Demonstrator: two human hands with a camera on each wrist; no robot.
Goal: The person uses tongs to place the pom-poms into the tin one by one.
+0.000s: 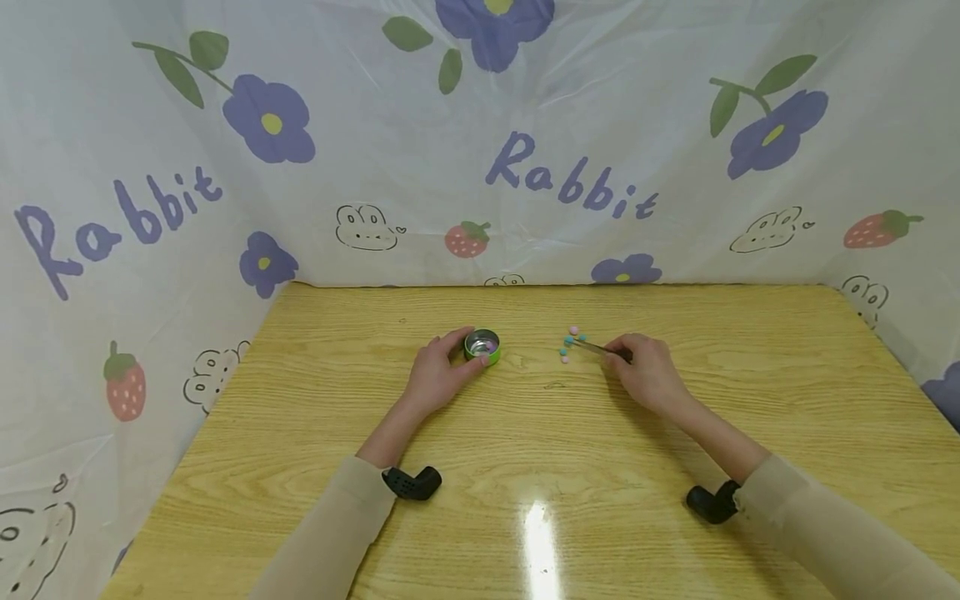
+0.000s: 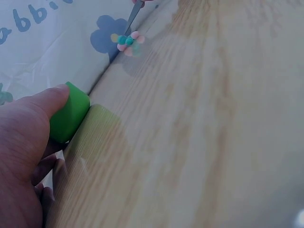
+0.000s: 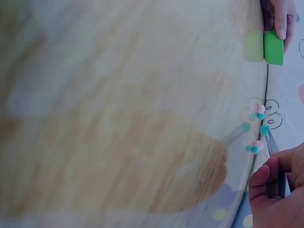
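- I see left hand (image 1: pixel 437 377) gripping green tin (image 1: pixel 492 358) on table (image 1: pixel 465 442), thumb and fingers round it
- Right hand (image 1: pixel 651 373) pinches tweezers (image 1: pixel 594 346), teal ball (image 3: pixel 264 129) at tips
- Loose balls (image 1: pixel 573 331), pink and teal, nearby

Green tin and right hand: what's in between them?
Between the tin and right hand, the head view shows pink balls, blue balls and the tweezers, with one blue ball at their tip.
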